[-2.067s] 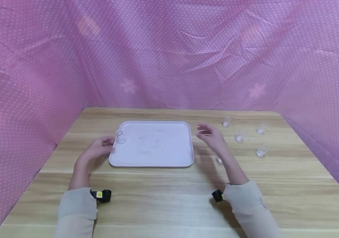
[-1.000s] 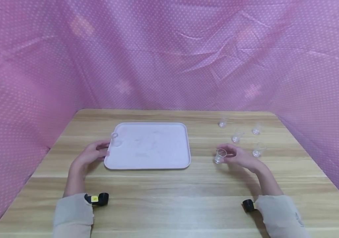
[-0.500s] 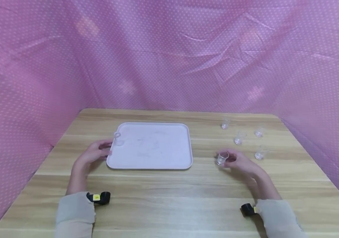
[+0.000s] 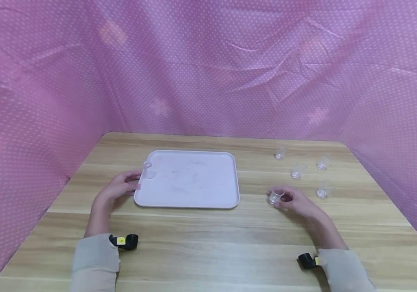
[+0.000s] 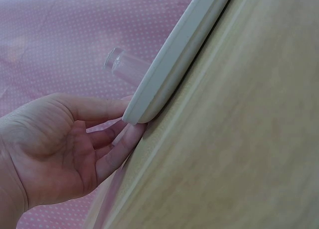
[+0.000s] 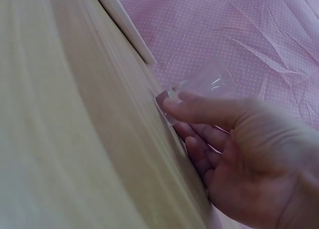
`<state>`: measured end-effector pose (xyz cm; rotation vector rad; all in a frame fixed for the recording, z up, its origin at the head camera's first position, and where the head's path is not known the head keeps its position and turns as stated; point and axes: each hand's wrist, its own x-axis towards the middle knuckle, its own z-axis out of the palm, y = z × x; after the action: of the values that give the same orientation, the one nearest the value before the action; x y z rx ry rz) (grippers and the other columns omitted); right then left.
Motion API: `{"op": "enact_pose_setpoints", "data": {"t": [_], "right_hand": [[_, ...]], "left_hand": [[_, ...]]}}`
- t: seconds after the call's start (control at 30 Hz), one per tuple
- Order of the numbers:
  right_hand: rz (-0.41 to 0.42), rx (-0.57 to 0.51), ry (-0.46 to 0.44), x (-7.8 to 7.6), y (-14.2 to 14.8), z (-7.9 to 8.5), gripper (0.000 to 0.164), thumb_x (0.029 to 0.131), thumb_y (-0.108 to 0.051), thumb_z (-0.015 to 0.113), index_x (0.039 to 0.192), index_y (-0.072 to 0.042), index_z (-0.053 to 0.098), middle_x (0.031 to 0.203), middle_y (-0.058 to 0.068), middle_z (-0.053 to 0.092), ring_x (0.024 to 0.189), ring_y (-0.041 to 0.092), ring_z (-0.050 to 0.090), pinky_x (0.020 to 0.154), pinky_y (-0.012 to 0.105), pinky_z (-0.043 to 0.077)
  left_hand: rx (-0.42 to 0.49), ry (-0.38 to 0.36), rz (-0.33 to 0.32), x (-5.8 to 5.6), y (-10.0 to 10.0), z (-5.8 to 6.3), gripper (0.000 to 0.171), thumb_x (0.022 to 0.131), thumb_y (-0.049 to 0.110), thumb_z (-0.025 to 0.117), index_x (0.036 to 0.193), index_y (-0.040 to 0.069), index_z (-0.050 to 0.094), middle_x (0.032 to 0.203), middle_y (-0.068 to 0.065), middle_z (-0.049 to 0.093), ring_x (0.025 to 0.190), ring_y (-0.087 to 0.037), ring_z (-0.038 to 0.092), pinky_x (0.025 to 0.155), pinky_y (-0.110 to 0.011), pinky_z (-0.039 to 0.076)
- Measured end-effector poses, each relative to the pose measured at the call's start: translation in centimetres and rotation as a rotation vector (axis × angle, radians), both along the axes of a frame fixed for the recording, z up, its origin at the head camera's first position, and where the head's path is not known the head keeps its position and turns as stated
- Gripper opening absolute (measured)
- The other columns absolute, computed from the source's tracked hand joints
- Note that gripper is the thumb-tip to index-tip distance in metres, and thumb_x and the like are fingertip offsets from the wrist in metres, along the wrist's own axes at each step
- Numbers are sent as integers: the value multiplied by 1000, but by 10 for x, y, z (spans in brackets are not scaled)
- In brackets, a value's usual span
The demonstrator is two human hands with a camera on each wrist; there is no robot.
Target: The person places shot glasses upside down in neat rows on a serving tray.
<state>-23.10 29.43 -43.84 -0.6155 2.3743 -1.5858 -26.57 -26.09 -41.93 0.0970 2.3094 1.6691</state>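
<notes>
My left hand (image 4: 120, 185) pinches the left rim of a white rectangular tray (image 4: 190, 178); in the left wrist view the thumb lies over the rim and fingers sit beneath it. On the tray, close to that hand, stands a clear shot glass (image 5: 130, 68). Right of the tray, my right hand (image 4: 296, 202) grips another clear shot glass (image 4: 275, 196) between thumb and fingers. The right wrist view has this glass (image 6: 212, 79) low at the tabletop, its base partly covered by the thumb.
Several more clear glasses stand at the table's right side, such as a far glass (image 4: 279, 153) and a glass (image 4: 323, 190) beyond my right hand. The wooden table (image 4: 208, 251) is bordered by a pink dotted cloth (image 4: 208, 81).
My right hand has moved from beside the tray's right edge, to the right and nearer, and taken hold of a shot glass. My left hand has stayed at the tray's left rim.
</notes>
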Motion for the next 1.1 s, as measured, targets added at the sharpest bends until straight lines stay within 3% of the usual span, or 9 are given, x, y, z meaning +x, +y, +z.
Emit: {"op": "enact_pose_setpoints", "data": {"t": [0.33, 0.67, 1.1], "right_hand": [[-28, 27, 55, 0, -2, 0, 40, 78, 3, 66, 115, 9, 55, 110, 23, 59, 88, 19, 56, 74, 24, 48], [-43, 66, 55, 2, -3, 1, 36, 78, 1, 66, 113, 5, 58, 107, 19, 61, 89, 20, 57, 76, 25, 48], [-91, 143, -35, 7, -4, 10, 43, 78, -8, 70, 117, 2, 57, 101, 13, 62, 91, 27, 55, 76, 29, 49]], "left_hand": [[46, -9, -1, 2, 1, 1, 61, 87, -3, 52, 140, -10, 22, 138, -29, 30, 112, -34, 43, 85, -33, 48], [-12, 5, 4, 6, 1, 1, 61, 87, 0, 54, 139, -9, 24, 138, -29, 30, 113, -35, 43, 84, -33, 48], [-19, 9, 4, 8, 1, 1, 62, 87, 2, 55, 140, -8, 24, 139, -28, 30, 115, -37, 42, 85, -34, 48]]}}
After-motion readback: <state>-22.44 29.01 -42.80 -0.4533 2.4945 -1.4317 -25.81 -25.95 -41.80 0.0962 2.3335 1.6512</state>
